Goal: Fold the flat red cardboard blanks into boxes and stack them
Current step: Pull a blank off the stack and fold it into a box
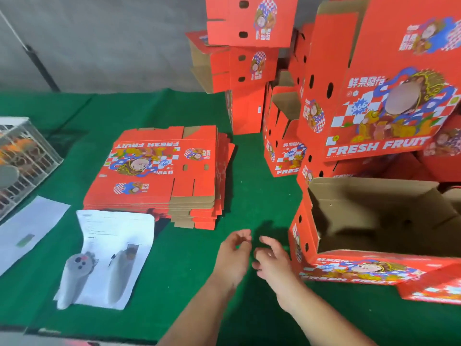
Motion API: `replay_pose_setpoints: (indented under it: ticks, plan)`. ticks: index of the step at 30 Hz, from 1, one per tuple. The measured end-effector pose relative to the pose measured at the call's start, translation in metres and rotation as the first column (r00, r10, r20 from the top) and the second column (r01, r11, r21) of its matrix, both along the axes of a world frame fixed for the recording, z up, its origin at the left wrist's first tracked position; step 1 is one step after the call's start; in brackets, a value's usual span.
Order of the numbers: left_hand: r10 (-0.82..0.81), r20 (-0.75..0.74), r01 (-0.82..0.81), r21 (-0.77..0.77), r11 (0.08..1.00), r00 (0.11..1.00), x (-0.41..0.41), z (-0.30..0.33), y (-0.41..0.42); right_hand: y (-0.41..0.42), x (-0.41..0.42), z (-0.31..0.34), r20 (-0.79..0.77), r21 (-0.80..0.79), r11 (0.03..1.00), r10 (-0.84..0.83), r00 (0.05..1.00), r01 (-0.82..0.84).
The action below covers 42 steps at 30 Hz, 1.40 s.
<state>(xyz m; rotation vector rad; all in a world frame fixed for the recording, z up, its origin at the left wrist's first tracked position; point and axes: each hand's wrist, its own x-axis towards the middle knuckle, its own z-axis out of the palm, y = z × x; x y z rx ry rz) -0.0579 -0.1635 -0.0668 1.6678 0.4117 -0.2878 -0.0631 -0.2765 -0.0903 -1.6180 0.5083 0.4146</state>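
Both hands (245, 255) hover empty, fingers loose, between blanks (159, 171) and box (369, 268).

Green-covered table (252, 171), flat blank stack (159, 171), folded boxes (374, 221), papers (117, 245), wire crate (22, 161)

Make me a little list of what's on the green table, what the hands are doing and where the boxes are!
table: green cloth
flat blanks: red stack, left of middle, untouched
open box: folded box lying open beside the right hand
finished boxes: piled high at the back and right
left hand: fingers loosely curled, holding nothing
right hand: loosely curled, empty, close to the open box
papers: white sheets at the front left
wire crate: at the far left edge
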Motion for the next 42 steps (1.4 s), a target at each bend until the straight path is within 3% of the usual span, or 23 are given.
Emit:
replay_pose_setpoints:
  ticks: [8,13,17,19,20,21,22,25,27,29,31,32,34,36,38,40,42]
  plan:
    - [0.151,-0.013,-0.151,-0.024,0.988,0.988,0.039,0.007,0.062,0.063,0.056,0.01,0.052,0.084,0.996,0.013,0.999,-0.017]
    - [0.132,-0.011,-0.132,-0.054,0.99,0.991,0.067,0.004,0.091,0.098,0.085,0.015,0.037,0.08,0.997,-0.026,0.999,0.023]
    - [0.09,0.078,-0.083,-0.091,0.992,0.993,0.1,0.006,0.131,0.133,0.12,0.019,0.059,0.081,0.996,-0.053,0.997,0.048]
    - [0.06,0.144,-0.077,0.115,0.99,0.988,0.122,0.001,0.159,0.153,0.141,0.021,0.054,0.094,0.993,-0.08,0.995,0.074]
    - [0.007,0.147,-0.058,0.344,0.937,0.989,0.133,-0.003,0.174,0.161,0.151,0.022,0.044,0.105,0.99,-0.097,0.994,0.092]
    - [-0.064,0.084,0.001,0.603,0.798,0.994,0.143,-0.005,0.189,0.17,0.161,0.022,0.037,0.113,0.987,-0.121,0.992,0.116]
    - [-0.134,-0.019,0.102,0.758,0.645,0.991,0.153,-0.009,0.202,0.176,0.17,0.022,0.043,0.099,0.984,-0.15,0.988,0.145]
    - [-0.364,-0.315,0.447,0.811,0.377,0.877,0.176,-0.021,0.225,0.184,0.196,0.017,0.073,-0.037,0.981,-0.188,0.979,0.191]
    - [-0.465,-0.326,0.495,0.814,0.305,0.823,0.183,-0.028,0.225,0.181,0.208,0.016,0.025,0.018,0.978,-0.207,0.978,0.207]
    - [-0.528,-0.276,0.487,0.816,0.313,0.803,0.186,-0.029,0.223,0.17,0.217,0.012,-0.017,0.031,0.958,-0.284,0.959,0.285]
    - [-0.584,-0.253,0.497,0.813,0.304,0.771,0.186,-0.03,0.225,0.153,0.221,0.009,-0.032,-0.089,0.929,-0.362,0.932,0.358]
    - [-0.617,-0.215,0.498,0.802,0.331,0.757,0.185,-0.027,0.229,0.144,0.219,0.007,-0.045,-0.147,0.924,-0.362,0.931,0.353]
    - [-0.672,-0.039,0.474,0.74,0.477,0.739,0.184,-0.016,0.241,0.128,0.212,0.002,-0.084,-0.2,0.928,-0.336,0.938,0.314]
    - [-0.616,0.207,0.3,0.729,0.615,0.76,0.185,-0.006,0.262,0.113,0.203,-0.006,-0.087,-0.227,0.925,-0.33,0.94,0.304]
    - [-0.435,0.321,-0.001,0.806,0.592,0.841,0.192,-0.008,0.293,0.104,0.19,-0.014,-0.085,-0.16,0.928,-0.353,0.932,0.337]
    - [-0.163,0.138,-0.035,0.859,0.511,0.977,0.203,-0.013,0.325,0.102,0.174,-0.02,-0.09,0.001,0.914,-0.403,0.911,0.405]
    - [-0.005,-0.135,0.114,0.812,0.573,0.991,0.213,-0.017,0.345,0.1,0.161,-0.019,-0.081,0.099,0.908,-0.401,0.913,0.407]
